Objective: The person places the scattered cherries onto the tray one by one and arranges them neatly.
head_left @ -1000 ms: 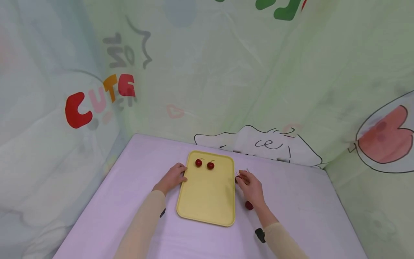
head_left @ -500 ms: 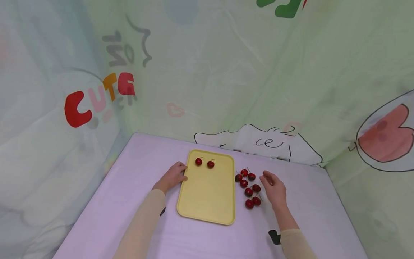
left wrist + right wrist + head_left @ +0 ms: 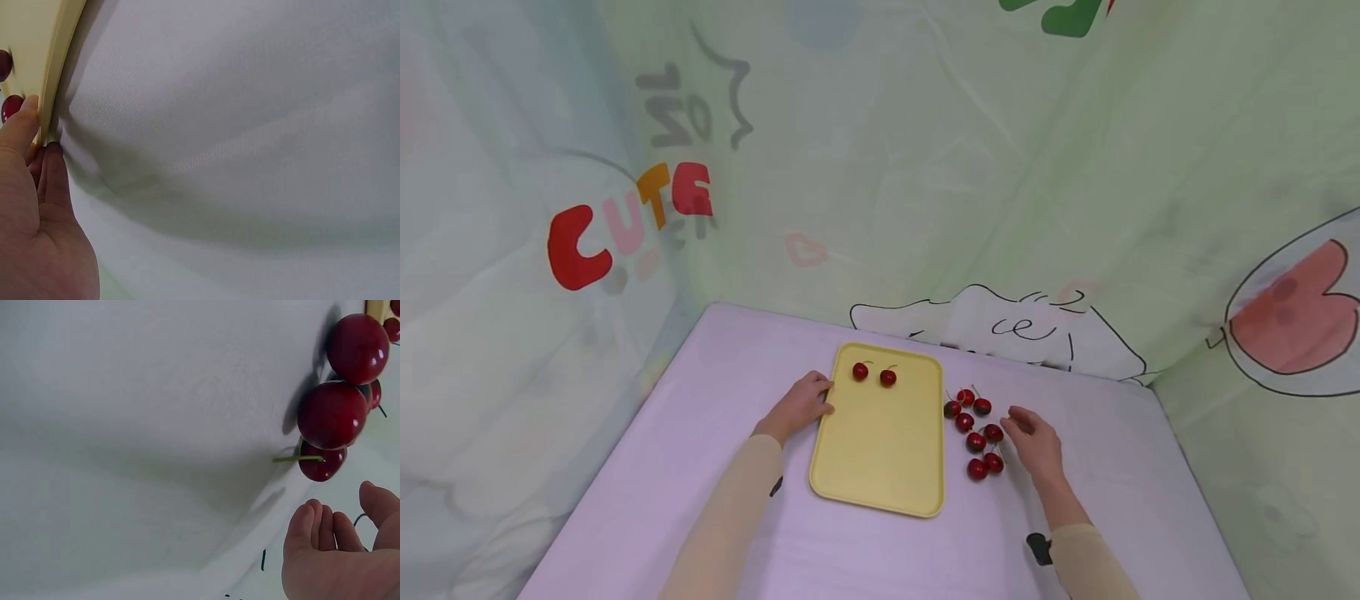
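A yellow tray (image 3: 880, 450) lies on the table, and two dark red cherries (image 3: 888, 377) with stems sit near its far end. My left hand (image 3: 797, 406) holds the tray's left rim. In the left wrist view its thumb (image 3: 22, 125) lies over the rim and its fingers are at the outer side. Several more cherries (image 3: 976, 442) lie in a loose group just right of the tray. Beside that group, on its right, is my right hand (image 3: 1033, 442), fingers loosely bent and nothing between them. The right wrist view shows a gap between hand and nearest cherry (image 3: 322, 461).
A pale lilac cloth covers the table (image 3: 1112, 467). Printed fabric walls (image 3: 925, 167) stand behind it and at both sides.
My right hand has moved right, off the cherries it was over, uncovering the group, and then dipped slightly nearer. The left hand has kept its hold on the tray.
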`<state>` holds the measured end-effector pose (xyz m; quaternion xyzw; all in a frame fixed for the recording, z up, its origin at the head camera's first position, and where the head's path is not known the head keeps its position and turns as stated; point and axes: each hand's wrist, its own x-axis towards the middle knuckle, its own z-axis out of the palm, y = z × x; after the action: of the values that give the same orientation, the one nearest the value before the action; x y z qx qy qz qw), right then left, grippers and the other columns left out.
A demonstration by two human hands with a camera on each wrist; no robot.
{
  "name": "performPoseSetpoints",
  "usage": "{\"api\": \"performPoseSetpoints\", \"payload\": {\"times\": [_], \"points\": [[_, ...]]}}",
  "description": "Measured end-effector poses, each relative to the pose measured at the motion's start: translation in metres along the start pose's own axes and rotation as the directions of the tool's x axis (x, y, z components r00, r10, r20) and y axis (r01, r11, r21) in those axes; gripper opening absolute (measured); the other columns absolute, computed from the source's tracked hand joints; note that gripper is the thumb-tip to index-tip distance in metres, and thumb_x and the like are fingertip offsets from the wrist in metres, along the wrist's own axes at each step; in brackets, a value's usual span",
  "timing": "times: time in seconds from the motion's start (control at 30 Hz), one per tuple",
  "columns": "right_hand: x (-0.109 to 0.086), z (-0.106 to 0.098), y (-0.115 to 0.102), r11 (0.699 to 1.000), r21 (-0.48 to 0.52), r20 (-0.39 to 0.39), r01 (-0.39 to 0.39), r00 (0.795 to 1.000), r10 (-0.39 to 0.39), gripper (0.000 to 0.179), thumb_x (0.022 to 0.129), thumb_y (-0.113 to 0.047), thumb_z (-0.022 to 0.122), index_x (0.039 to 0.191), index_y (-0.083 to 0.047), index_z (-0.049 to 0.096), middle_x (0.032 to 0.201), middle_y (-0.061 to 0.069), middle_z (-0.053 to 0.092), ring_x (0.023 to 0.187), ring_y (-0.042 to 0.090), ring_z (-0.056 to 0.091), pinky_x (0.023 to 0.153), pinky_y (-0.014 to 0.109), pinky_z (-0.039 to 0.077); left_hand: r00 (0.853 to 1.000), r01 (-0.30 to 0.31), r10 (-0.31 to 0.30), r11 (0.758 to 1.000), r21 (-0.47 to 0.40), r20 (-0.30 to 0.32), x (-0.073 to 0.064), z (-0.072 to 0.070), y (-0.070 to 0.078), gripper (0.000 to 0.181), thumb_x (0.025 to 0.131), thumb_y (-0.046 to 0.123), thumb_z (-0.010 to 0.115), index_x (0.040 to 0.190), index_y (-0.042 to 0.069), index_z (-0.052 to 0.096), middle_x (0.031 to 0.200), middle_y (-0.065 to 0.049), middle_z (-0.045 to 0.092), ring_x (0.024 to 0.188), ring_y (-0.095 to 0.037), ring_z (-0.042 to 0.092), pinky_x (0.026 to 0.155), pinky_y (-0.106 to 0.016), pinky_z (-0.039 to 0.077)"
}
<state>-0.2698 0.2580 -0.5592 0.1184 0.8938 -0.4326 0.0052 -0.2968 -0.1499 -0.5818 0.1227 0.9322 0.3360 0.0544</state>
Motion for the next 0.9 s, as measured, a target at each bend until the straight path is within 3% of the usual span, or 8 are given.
{"api": "performPoseSetpoints", "payload": {"times": [0.07,0.13,0.27,0.47,0.67,0.9], "points": [[0.003,0.004,-0.002,1.000,-0.026,-0.008,-0.006,1.000,0.005,0.049,0.099,-0.029,0.058,0.141,-0.004,0.049,0.136,0.021,0.054,0.124,0.035,0.050,0.091,0.048,0.054,1.000,-0.001,0.001,1.000,0.004,-0.003,0.000,0.000,0.000,0.049,0.090,0.012,0.071,0.133,-0.006,0.055,0.125,-0.015,0.052,0.117,-0.027,0.052,0.107,-0.038,0.042],[0.006,0.009,-0.004,0.999,-0.039,-0.006,-0.010,1.000,0.010,0.049,0.099,-0.028,0.058,0.141,-0.003,0.049,0.135,0.021,0.054,0.123,0.035,0.051,0.089,0.047,0.055,1.000,-0.001,0.001,1.000,0.005,-0.004,0.000,0.001,0.000,0.049,0.090,0.012,0.071,0.133,-0.006,0.055,0.125,-0.015,0.052,0.117,-0.027,0.052,0.107,-0.037,0.042],[0.013,0.015,-0.005,0.999,-0.023,0.006,-0.027,1.000,0.027,0.048,0.100,-0.026,0.056,0.142,-0.004,0.047,0.136,0.021,0.053,0.124,0.035,0.050,0.098,0.046,0.050,1.000,-0.009,0.009,1.000,0.008,-0.010,0.000,0.001,0.000,0.048,0.091,0.012,0.070,0.133,-0.007,0.055,0.125,-0.015,0.053,0.117,-0.027,0.053,0.106,-0.037,0.043],[0.022,0.018,-0.002,0.999,-0.048,0.006,-0.024,1.000,0.024,0.052,0.098,-0.032,0.060,0.140,-0.004,0.050,0.133,0.021,0.055,0.123,0.034,0.051,0.092,0.039,0.055,1.000,-0.009,0.009,1.000,0.009,-0.006,0.000,0.001,-0.001,0.049,0.091,0.012,0.070,0.133,-0.006,0.055,0.125,-0.015,0.053,0.116,-0.026,0.053,0.106,-0.037,0.043],[0.032,0.023,0.005,0.996,-0.085,0.032,-0.013,0.999,0.016,0.054,0.098,-0.032,0.060,0.142,-0.003,0.046,0.135,0.022,0.053,0.124,0.035,0.050,0.100,0.044,0.049,1.000,0.001,-0.001,1.000,0.010,-0.001,-0.001,0.000,0.000,0.049,0.091,0.012,0.071,0.133,-0.006,0.055,0.125,-0.014,0.053,0.116,-0.026,0.053,0.106,-0.037,0.043],[0.029,0.023,-0.007,0.997,-0.058,0.062,-0.048,0.997,0.052,0.053,0.099,-0.027,0.058,0.144,-0.002,0.044,0.139,0.024,0.048,0.128,0.037,0.045,0.106,0.048,0.043,1.000,0.003,-0.003,1.000,0.000,-0.003,-0.002,-0.002,0.002,0.048,0.090,0.012,0.071,0.133,-0.006,0.056,0.125,-0.015,0.053,0.115,-0.026,0.053,0.106,-0.038,0.044]]}}
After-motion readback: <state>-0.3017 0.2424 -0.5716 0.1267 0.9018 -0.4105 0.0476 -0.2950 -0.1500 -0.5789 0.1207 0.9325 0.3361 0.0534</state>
